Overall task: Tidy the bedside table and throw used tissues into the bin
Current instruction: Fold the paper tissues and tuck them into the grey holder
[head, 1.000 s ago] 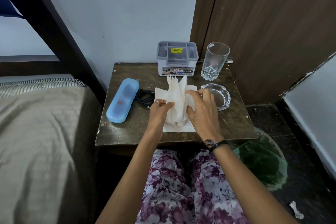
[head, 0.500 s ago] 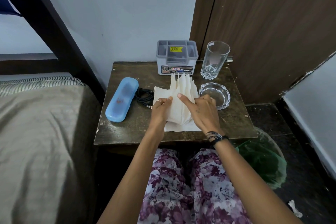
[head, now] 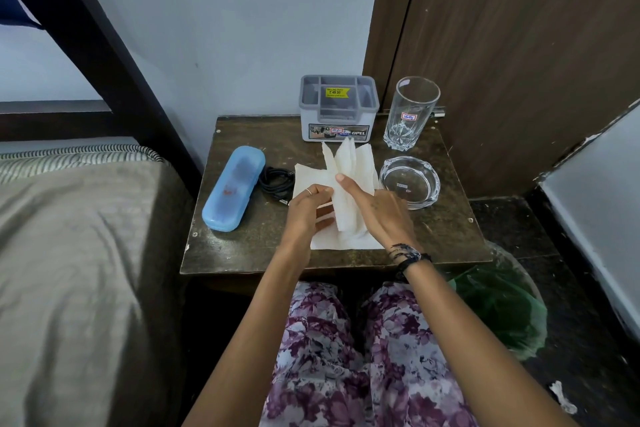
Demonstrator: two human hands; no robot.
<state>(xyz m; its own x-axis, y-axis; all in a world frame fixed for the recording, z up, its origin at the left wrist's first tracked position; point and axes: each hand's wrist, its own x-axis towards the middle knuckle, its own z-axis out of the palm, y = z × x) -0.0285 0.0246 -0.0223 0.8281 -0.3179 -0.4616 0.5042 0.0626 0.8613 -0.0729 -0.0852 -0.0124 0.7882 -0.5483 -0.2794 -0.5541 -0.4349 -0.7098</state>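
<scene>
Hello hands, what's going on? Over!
Left hand and right hand both grip the tissues on the table. Bin waits right, nothing blocking.

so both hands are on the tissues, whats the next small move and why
Probably press the upright tissues together into one bunch. They fan loosely between the left hand and right hand, with a flat sheet under them on the table. A tight bundle should carry over more easily to the green-lined bin on the person's right.
</scene>
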